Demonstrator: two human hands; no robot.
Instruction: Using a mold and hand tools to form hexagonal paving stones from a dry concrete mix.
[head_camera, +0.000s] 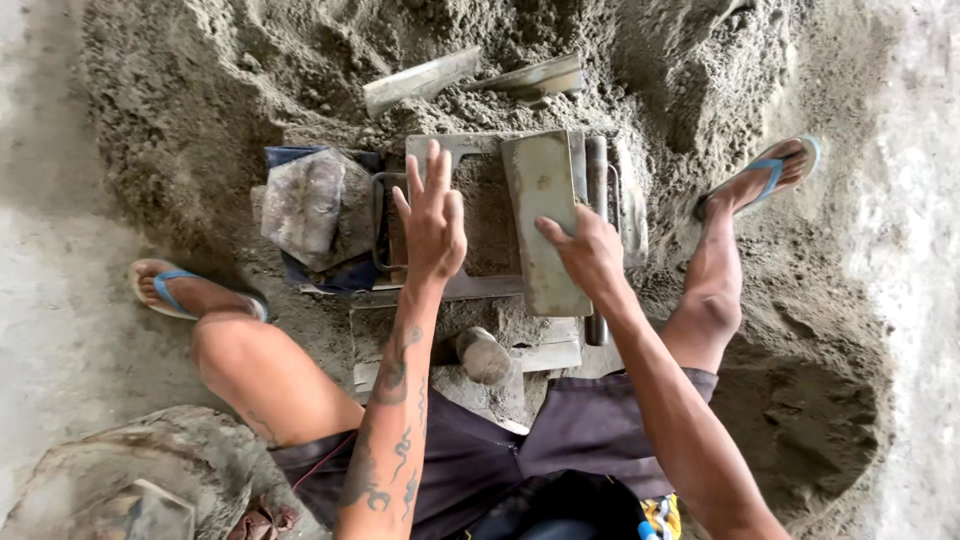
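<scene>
Your right hand (590, 250) rests on the metal plate (543, 220), fingers curled over its right edge and gripping it; the plate lies lengthwise across the right half of the mould (480, 215), a metal box sunk in the grey mix in front of you, between your knees. Your left hand (432, 222) is spread flat, fingers released and fanned apart, over the packed mix that fills the open left half of the mould; whether the palm actually touches the mix you cannot tell from here. A dark pipe (596, 175) runs along the right side of the plate, just beside your right hand. At the mould's left side a wire handle (380, 220) stands out, and touching it lies a grey lump on a blue cloth (315, 205). Just below the mould, near your lap, a round-headed tool (483, 355) rests on mix-caked boards (545, 350). Beyond the mould two flat metal strips (470, 78) lie on the heap of mix (300, 60). Your feet in blue sandals (770, 170) are planted well apart on either side. At lower left sits a mix-crusted basin (130, 470).
</scene>
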